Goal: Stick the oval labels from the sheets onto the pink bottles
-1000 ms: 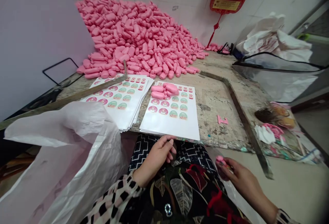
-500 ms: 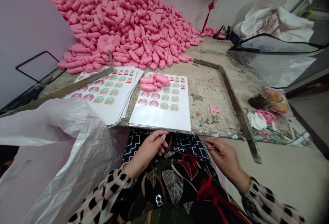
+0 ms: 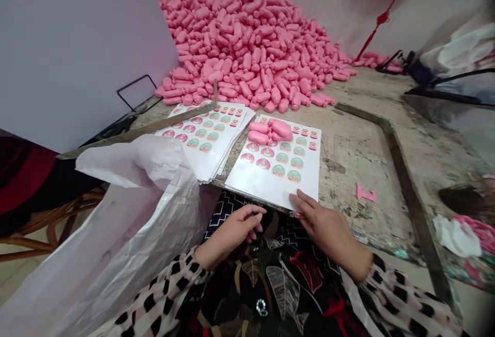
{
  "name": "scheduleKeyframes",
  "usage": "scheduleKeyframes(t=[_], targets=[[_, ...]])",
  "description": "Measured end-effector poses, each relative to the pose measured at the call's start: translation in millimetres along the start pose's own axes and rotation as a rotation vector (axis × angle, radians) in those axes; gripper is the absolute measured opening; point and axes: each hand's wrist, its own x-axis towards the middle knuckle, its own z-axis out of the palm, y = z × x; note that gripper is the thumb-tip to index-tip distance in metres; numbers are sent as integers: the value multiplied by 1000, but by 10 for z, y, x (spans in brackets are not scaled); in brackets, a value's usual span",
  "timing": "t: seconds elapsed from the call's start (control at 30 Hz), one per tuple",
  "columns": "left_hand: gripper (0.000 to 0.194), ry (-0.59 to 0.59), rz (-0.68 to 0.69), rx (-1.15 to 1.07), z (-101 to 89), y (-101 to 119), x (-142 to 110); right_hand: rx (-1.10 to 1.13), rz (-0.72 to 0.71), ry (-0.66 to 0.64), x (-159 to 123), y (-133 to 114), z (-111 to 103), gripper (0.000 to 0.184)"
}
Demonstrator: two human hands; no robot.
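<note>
Over my lap, just short of the table edge, my left hand (image 3: pixel 237 229) is half curled with its fingers apart; I see nothing in it. My right hand (image 3: pixel 325 226) is open, its outstretched fingertips touching the lower right edge of a white sticker sheet (image 3: pixel 266 192). A tiny pink spot shows under those fingers, too small to name. Round pink and green stickers are printed on the sheet, with small red ones at its top. Several pink, plump, sausage-shaped pieces (image 3: pixel 270 131) lie together on its upper part. Left of it sits a stack of similar sheets (image 3: pixel 212 156).
A large heap of pink pieces (image 3: pixel 251 43) rests against the wall. Metal bars (image 3: pixel 402 167) lie on the worn wooden table (image 3: pixel 348 156), beside a pink cut-out (image 3: pixel 365 191). A white plastic sack (image 3: pixel 154 213) hangs at the left. White and pink scraps (image 3: pixel 456 236) lie at right.
My right hand has come from the lower right, where it held a small pink piece, to the sheet's edge. My left hand stays over my lap. The camera view has shifted.
</note>
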Motion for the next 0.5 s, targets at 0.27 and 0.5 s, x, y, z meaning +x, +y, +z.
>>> scheduleKeyframes(t=[0.27,0.5], targets=[[45,-94,-14,-246,-48,243,-20,45,-44,-15,180,245,-227,36],[42,-42,-24,-678,106,664,182,-16,-230,35,193,230,-488,36]])
